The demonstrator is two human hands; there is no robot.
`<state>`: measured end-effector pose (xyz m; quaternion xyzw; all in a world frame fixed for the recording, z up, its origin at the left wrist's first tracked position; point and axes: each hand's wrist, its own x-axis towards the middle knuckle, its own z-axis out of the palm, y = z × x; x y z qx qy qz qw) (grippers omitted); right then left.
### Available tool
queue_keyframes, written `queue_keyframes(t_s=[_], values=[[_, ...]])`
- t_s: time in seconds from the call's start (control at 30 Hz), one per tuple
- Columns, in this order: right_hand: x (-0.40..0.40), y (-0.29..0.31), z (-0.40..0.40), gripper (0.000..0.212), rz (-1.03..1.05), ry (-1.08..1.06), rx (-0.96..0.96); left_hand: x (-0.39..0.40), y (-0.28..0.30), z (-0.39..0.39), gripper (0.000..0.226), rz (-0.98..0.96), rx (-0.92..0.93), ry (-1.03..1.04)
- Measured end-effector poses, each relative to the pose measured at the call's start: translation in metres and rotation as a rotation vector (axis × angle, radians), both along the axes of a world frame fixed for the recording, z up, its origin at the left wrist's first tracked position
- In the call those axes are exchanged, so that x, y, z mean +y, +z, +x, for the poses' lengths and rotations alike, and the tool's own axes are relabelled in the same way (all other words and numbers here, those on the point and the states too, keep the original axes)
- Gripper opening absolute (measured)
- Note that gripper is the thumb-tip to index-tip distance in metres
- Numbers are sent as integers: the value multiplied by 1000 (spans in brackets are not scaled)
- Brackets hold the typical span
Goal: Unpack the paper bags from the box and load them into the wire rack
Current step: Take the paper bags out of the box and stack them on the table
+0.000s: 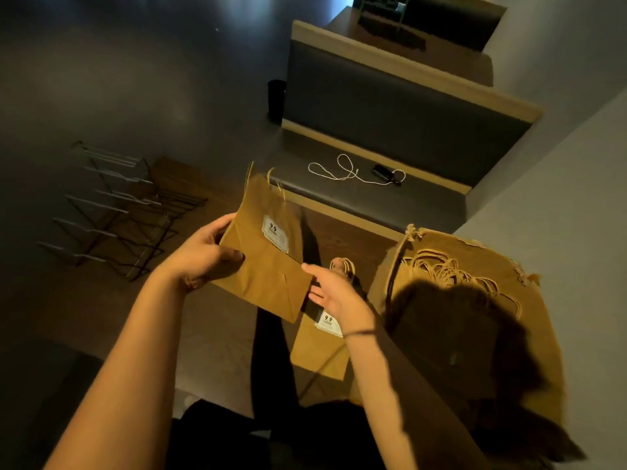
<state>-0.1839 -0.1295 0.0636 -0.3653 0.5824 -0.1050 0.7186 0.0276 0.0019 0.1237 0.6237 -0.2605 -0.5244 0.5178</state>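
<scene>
My left hand point(200, 256) grips the left edge of a flat brown paper bag point(268, 262) with a white label and twisted handles, held up in mid-air. My right hand point(330, 290) reaches to the bag's lower right corner with fingers straight, touching its edge. Under my right wrist another folded paper bag point(320, 351) with the same label lies on the wooden surface. At the right stands the open cardboard box point(475, 300), with several bag handles showing inside and partly in shadow. The wire rack point(112, 212) lies at the left and holds a flat bag.
A padded bench seat point(373, 195) with a wooden edge lies beyond the bags; a white cord point(346, 171) and a small dark device point(383, 173) rest on it. A dark cylinder point(276, 100) stands on the floor beside the bench. A grey wall runs along the right.
</scene>
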Motion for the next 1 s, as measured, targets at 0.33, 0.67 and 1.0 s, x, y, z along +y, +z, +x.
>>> queue_keyframes(t_s=[0.33,0.67,1.0], values=[[53,-75,130,58,146,68,-28,43,-114,106,70,641,-847,298],[83,-119,167,52,178,319,133,48,-218,76,71,970,-539,-302],[-20,22,69,19,-442,189,-57,-53,-103,28,30,460,-527,17]])
